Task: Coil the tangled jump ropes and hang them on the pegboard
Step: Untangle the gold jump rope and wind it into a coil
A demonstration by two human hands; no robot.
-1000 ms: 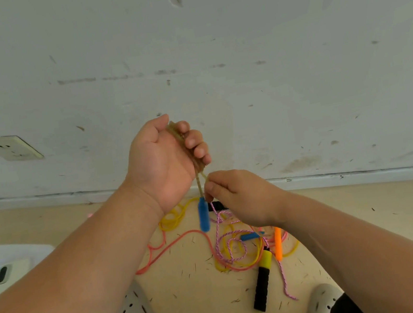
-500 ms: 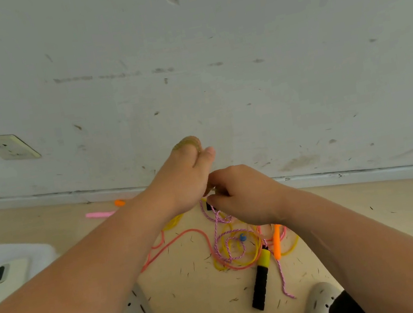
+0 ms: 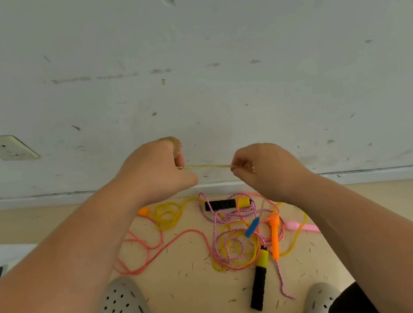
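Nearest us, our left clog (image 3: 122, 312) and right clog (image 3: 319, 302), both grey and perforated, stand on the beige floor (image 3: 194, 310) by its near edge. Just beyond them lies the tangle of jump ropes. A black-and-yellow handle (image 3: 258, 285) points toward us, with an orange handle (image 3: 275, 238) just beside it, then a blue handle (image 3: 252, 227) and a pink handle (image 3: 300, 226). A second black-and-yellow handle (image 3: 225, 204) lies crosswise at the far side. A braided pink-and-white rope (image 3: 212, 221), a yellow rope (image 3: 166, 216) and a salmon rope (image 3: 145, 252) loop over one another.

Above the tangle, our left hand (image 3: 156, 173) is curled round an olive rope (image 3: 207, 167), with loops of it showing over the knuckles. Our right hand (image 3: 263, 171) pinches the same rope, and a short stretch runs taut between them. Behind stands the scuffed white wall (image 3: 205, 32), with a socket (image 3: 6, 147) at its left.
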